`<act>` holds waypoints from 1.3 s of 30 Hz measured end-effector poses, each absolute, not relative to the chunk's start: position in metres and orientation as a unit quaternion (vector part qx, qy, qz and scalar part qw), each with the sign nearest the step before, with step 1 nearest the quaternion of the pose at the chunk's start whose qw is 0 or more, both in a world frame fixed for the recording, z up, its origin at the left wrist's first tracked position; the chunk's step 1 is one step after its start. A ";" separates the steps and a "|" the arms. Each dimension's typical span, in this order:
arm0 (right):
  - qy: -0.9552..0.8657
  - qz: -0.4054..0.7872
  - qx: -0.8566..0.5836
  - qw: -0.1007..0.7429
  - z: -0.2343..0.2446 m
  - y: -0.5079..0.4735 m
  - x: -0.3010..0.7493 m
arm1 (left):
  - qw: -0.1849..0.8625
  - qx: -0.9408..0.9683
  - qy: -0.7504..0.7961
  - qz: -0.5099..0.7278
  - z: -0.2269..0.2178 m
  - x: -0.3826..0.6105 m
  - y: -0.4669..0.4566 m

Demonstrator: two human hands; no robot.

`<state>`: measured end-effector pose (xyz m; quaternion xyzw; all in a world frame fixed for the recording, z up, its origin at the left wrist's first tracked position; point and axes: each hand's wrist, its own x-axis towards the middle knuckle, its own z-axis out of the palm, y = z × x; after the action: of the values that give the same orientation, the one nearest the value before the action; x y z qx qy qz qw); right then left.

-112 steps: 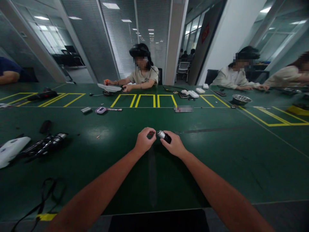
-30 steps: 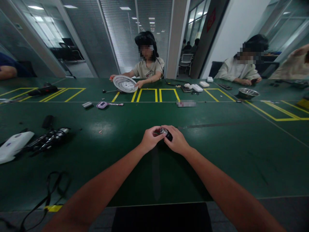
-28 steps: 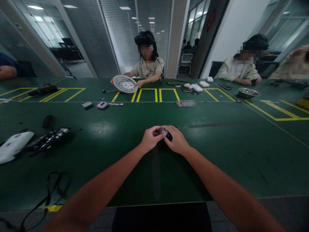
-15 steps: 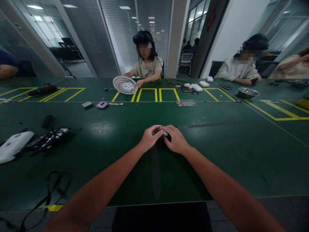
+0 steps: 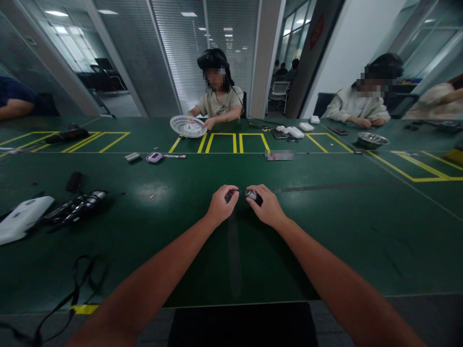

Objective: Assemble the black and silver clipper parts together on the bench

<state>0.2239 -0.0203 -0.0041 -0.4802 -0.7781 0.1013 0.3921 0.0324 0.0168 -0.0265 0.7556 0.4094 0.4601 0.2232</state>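
My right hand (image 5: 266,208) is closed round a small black and silver cylinder (image 5: 253,195), its silver end pointing left. My left hand (image 5: 221,204) sits a few centimetres to its left, fingers pinched on something small and dark that I cannot make out. Both hands hover just above the green table (image 5: 325,226), near its middle in front of me. A thin gap shows between the two hands.
A white casing (image 5: 21,219) and a black and silver tool (image 5: 77,206) lie at the left. A black strap (image 5: 77,284) curls at the near left edge. Across the table a person holds a white fan grille (image 5: 188,126). A metal bowl (image 5: 369,140) stands far right.
My hands were pressed together on the cylinder; now they have drawn slightly apart. The person opposite has lowered the fan grille flatter toward the table.
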 end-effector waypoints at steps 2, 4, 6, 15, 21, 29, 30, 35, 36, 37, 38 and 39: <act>-0.750 0.111 -0.479 0.442 -0.004 -0.016 0.229 | 0.217 0.771 0.395 0.451 -0.024 0.033 0.014; -0.715 0.131 -0.485 0.486 -0.004 -0.012 0.234 | 0.216 0.786 0.378 0.439 -0.022 0.035 0.009; -0.661 0.189 -0.496 0.531 -0.005 -0.008 0.238 | 0.217 0.804 0.362 0.420 -0.020 0.039 0.003; -0.390 0.487 -0.434 0.650 -0.008 -0.008 0.225 | 0.201 0.852 0.348 0.335 -0.019 0.061 -0.012; -0.333 0.506 -0.436 0.665 -0.006 -0.009 0.220 | 0.157 0.877 0.332 0.311 -0.016 0.060 -0.016; -0.288 0.535 -0.435 0.664 -0.005 -0.007 0.223 | 0.106 0.891 0.301 0.322 -0.014 0.060 -0.019; -0.286 0.538 -0.435 0.663 -0.005 -0.007 0.223 | 0.112 0.887 0.300 0.332 -0.015 0.059 -0.017; -0.292 0.548 -0.436 0.651 -0.005 -0.006 0.224 | 0.124 0.870 0.316 0.358 -0.019 0.051 -0.007; -0.294 0.551 -0.434 0.649 -0.005 -0.006 0.224 | 0.123 0.870 0.319 0.355 -0.019 0.049 -0.005; -0.295 0.554 -0.432 0.647 -0.005 -0.006 0.224 | 0.123 0.870 0.321 0.352 -0.018 0.048 -0.004; -0.295 0.557 -0.431 0.646 -0.004 -0.006 0.224 | 0.124 0.871 0.322 0.349 -0.018 0.048 -0.003; -0.295 0.560 -0.430 0.644 -0.004 -0.006 0.225 | 0.125 0.872 0.323 0.345 -0.017 0.047 -0.003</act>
<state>0.2248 -0.0064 -0.0035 -0.4296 -0.2951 0.5602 0.6438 0.0471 -0.0032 -0.0173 0.8722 0.3229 0.3455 0.1249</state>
